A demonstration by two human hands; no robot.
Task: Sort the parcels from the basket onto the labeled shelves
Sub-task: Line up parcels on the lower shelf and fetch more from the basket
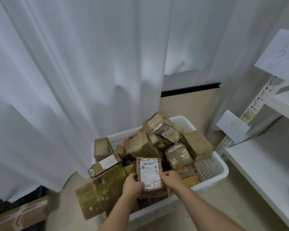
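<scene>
A white plastic basket on the floor is piled with several brown cardboard parcels. Over its near side I hold one small brown parcel upright, its white shipping label facing me. My left hand grips the parcel's left edge, thumb across the front. My right hand pinches its right edge beside a small red-framed sticker. A larger taped box leans at the basket's near left corner.
White metal shelves stand to the right, with paper tags reading "3-1" and "3-2" on the upright. A white curtain hangs behind the basket. Another taped carton lies at the lower left.
</scene>
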